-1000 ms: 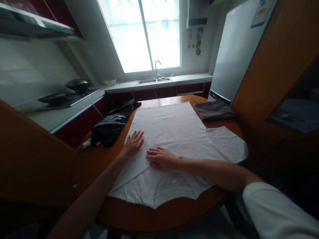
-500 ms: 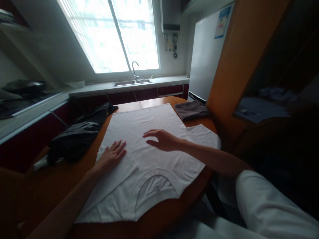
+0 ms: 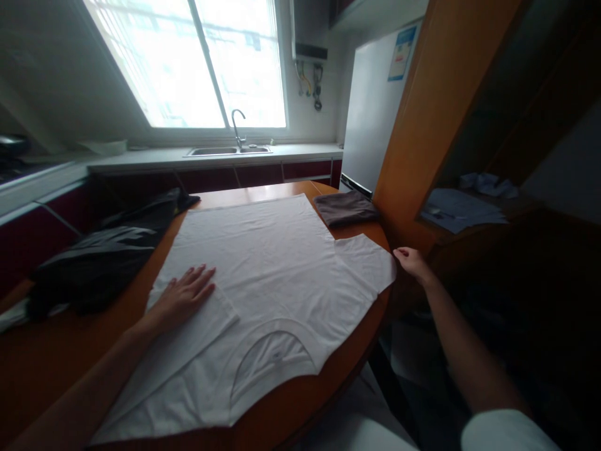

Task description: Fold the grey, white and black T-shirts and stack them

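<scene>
A white T-shirt (image 3: 263,250) lies spread on the wooden table, its round neckline towards me. One side, at the left, is folded inward over the body. On that folded part rests my left hand (image 3: 183,294), flat with its fingers spread. Over at the right, the other sleeve (image 3: 366,260) reaches out to the table's edge. My right hand (image 3: 409,262) is at the end of this sleeve, its fingers closed in a pinch at the hem; the exact hold is small in view.
Dark clothing (image 3: 107,250) lies on the table's left side. A folded brown cloth (image 3: 345,208) sits at the far right, near the fridge (image 3: 370,113). Behind the table runs a counter with a sink (image 3: 213,151). Papers (image 3: 462,207) lie on a shelf at right.
My right hand has moved from above the middle of the T-shirt out to the right sleeve's end, and its fingers have closed. My left hand stays flat on the folded part. The view has shifted right.
</scene>
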Demonstrator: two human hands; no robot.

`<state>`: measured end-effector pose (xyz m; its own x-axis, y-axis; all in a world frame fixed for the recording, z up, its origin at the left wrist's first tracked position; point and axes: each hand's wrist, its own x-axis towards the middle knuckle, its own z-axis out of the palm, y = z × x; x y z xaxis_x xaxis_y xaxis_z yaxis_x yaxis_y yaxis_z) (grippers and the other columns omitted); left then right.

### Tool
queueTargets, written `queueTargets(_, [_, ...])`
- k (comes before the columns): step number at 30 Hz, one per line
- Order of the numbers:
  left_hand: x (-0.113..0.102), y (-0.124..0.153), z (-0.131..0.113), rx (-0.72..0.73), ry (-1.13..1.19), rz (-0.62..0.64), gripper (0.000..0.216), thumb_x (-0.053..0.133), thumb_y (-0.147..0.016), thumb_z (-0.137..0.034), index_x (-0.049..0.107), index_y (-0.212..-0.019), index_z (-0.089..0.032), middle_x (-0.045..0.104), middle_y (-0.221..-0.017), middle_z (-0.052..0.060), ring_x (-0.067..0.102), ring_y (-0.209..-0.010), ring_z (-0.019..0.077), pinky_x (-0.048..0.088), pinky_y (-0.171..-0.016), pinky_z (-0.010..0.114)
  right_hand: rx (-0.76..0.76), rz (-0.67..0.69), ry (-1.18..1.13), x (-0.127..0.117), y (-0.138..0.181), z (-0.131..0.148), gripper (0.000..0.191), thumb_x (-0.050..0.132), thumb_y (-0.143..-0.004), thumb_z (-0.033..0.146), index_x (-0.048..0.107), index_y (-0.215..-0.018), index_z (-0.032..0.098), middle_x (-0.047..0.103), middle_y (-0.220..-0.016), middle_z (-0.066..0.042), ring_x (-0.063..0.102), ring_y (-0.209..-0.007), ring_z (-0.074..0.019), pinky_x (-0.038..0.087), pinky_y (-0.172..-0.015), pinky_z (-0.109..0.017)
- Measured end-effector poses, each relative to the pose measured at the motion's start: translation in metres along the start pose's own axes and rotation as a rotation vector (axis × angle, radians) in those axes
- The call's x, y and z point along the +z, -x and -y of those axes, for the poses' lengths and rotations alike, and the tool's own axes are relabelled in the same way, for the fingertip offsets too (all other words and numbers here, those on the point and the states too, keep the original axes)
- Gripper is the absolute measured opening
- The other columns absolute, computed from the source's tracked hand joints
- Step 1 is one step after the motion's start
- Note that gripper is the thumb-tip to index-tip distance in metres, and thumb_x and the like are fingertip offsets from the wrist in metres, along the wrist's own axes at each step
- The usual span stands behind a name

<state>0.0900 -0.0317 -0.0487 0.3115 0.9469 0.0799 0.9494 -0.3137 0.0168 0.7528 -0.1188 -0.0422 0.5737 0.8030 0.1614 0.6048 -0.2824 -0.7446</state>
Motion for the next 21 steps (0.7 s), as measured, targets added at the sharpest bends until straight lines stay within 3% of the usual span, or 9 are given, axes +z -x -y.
queueTargets(5, [0.002,0.000,0.001,-0.001,0.001,0.027,0.066,0.020,-0.101,-0.053,0.037,-0.158,-0.024,0.029,-0.166,0.007,0.024,-0.153,0.0330,0.029,-0.116,0.058,0.025,0.132,-0.034,0.001,0.008,-0.005,0.017,0.071,-0.074,0.027,0.074,-0.067,0.011,0.072,-0.064,-0.008,0.065,-0.057,-0.0190,0.048,-0.054,-0.025])
queueTargets(10, [0.001,0.001,0.000,-0.012,0.023,0.053,0.071,0.017,-0.100,-0.057,0.034,-0.159,-0.022,0.025,-0.167,0.010,0.020,-0.154,0.0334,0.025,-0.118,0.059,-0.031,0.150,-0.001,-0.013,-0.002,0.025,0.011,0.070,-0.070,0.020,0.070,-0.061,0.013,0.065,-0.054,-0.004,0.057,-0.050,-0.0152,0.039,-0.048,-0.024])
queueTargets(14, [-0.002,0.001,-0.003,-0.017,0.023,0.065,0.070,0.018,-0.100,-0.057,0.035,-0.159,-0.023,0.026,-0.166,0.010,0.020,-0.154,0.0327,0.024,-0.119,0.058,-0.227,0.118,-0.038,-0.014,-0.002,0.085,0.010,0.066,-0.074,0.021,0.072,-0.071,0.013,0.071,-0.069,-0.005,0.061,-0.060,-0.0153,0.044,-0.054,-0.023])
queueTargets(18, [-0.005,0.002,-0.006,-0.021,0.026,0.088,0.070,0.017,-0.100,-0.057,0.034,-0.159,-0.022,0.025,-0.167,0.011,0.018,-0.155,0.0327,0.023,-0.119,0.058,-0.415,0.180,-0.154,0.009,0.022,0.166,0.012,0.069,-0.078,0.025,0.074,-0.078,0.014,0.074,-0.076,-0.005,0.065,-0.066,-0.0150,0.047,-0.056,-0.021])
queueTargets(20, [-0.007,0.003,-0.007,-0.013,0.027,0.091,0.071,0.016,-0.101,-0.056,0.034,-0.159,-0.021,0.024,-0.167,0.011,0.018,-0.155,0.0327,0.023,-0.119,0.058,-0.456,0.341,-0.261,0.025,0.038,0.200,0.017,0.073,-0.080,0.030,0.074,-0.086,0.014,0.074,-0.078,-0.005,0.065,-0.064,-0.0131,0.046,-0.052,-0.018])
queueTargets(21, [-0.007,0.003,-0.007,-0.012,0.027,0.090,0.070,0.017,-0.101,-0.056,0.034,-0.159,-0.021,0.024,-0.167,0.011,0.018,-0.155,0.0327,0.023,-0.119,0.058,-0.461,0.507,-0.309,0.034,0.044,0.214,0.022,0.074,-0.081,0.034,0.074,-0.088,0.013,0.074,-0.076,-0.005,0.065,-0.062,-0.0127,0.047,-0.051,-0.018])
